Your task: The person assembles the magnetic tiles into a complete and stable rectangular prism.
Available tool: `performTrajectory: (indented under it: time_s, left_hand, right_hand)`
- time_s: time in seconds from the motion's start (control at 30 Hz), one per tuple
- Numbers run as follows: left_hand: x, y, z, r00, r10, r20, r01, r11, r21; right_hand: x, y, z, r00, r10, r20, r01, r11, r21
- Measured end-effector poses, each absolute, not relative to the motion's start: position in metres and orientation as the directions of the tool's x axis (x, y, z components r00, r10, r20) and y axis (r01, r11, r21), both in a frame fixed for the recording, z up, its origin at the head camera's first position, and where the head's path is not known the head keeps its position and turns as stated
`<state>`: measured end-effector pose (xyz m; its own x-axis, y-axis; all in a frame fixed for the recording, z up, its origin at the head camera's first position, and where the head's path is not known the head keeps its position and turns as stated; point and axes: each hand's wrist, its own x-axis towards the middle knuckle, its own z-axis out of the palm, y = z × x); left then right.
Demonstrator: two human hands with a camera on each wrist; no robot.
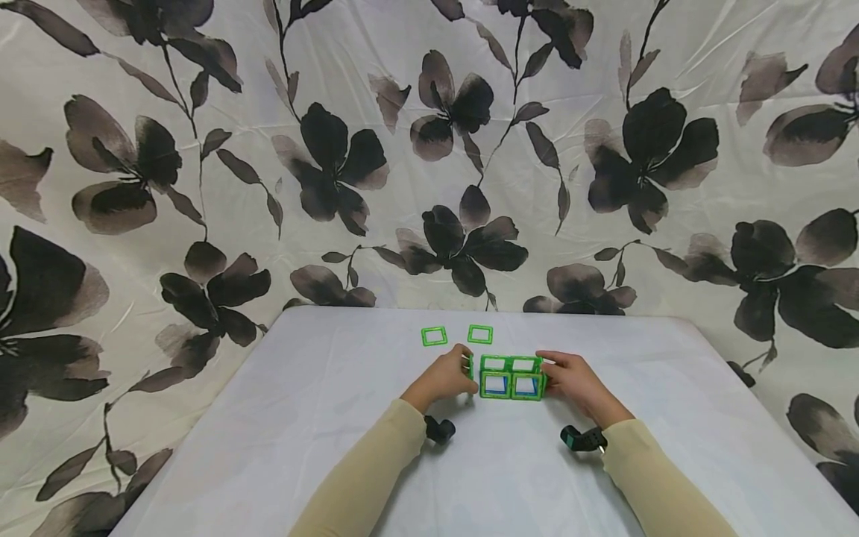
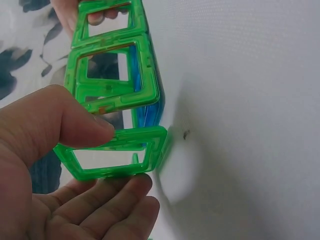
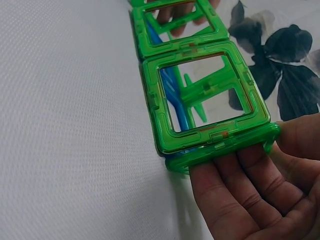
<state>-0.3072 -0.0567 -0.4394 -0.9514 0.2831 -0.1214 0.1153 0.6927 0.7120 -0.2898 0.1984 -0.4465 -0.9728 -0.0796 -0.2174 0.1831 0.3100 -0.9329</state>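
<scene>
A box-like row of green magnetic tiles (image 1: pixel 511 386), open frames two wide, stands on the table with blue tiles (image 3: pixel 183 107) at its base. My left hand (image 1: pixel 446 377) pinches a single green magnetic tile (image 2: pixel 120 172) upright between thumb and fingers. A narrow gap separates this tile from the row's left end in the head view. At the other end, my right hand (image 1: pixel 579 382) grips the green end tile (image 3: pixel 225 149), thumb at its upper edge and fingers against its outer face.
Two loose green tile frames, a left one (image 1: pixel 435 344) and a right one (image 1: pixel 479 341), lie flat beyond the hands. A white cloth covers the table (image 1: pixel 322 418). Behind its far edge hangs a floral curtain (image 1: pixel 403 179). Each wrist wears a small black camera.
</scene>
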Motion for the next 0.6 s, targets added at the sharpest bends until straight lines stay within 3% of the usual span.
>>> performTrajectory:
  time_s: [0.6]
  left_hand:
    - [-0.3053, -0.0501, -0.4435, -0.950, 0.291, -0.114, 0.119, 0.673, 0.730]
  right_hand:
    - [-0.2898, 0.1980, -0.4495, -0.974, -0.070, -0.215, 0.182, 0.318, -0.931]
